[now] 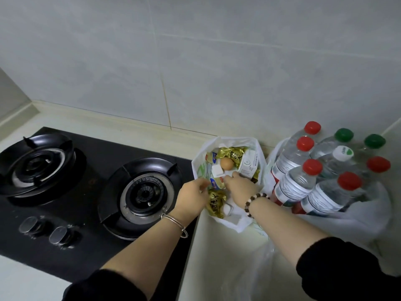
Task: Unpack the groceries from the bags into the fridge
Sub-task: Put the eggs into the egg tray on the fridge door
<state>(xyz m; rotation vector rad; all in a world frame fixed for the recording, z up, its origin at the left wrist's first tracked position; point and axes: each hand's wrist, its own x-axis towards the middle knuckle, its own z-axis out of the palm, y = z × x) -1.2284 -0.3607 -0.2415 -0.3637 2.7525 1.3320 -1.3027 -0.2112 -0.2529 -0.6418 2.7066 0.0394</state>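
White plastic bag (236, 224) on worktop (130, 135) | blue-yellow packet (217, 183) inside, flat between left hand (194, 192) and right hand (240, 189); right nearer | both hands' fingers (235, 175) curled at its edges, grip cannot be told

Your right hand (240, 189) covers the near right part of what lies in the white bag (230, 141). Its fingertips sink among the packets, so you cannot tell whether it grips anything. Your left hand (193, 192) curls at the blue-and-yellow packet (216, 183), and whether it pinches it is unclear. Print on the gold packets (214, 202) and the white carton (249, 164) is too small to read. The water bottles (295, 185) have their bases hidden in the second bag (368, 213). The left burner (36, 164) is cut by the left edge, and your black sleeves (338, 268) by the bottom edge.
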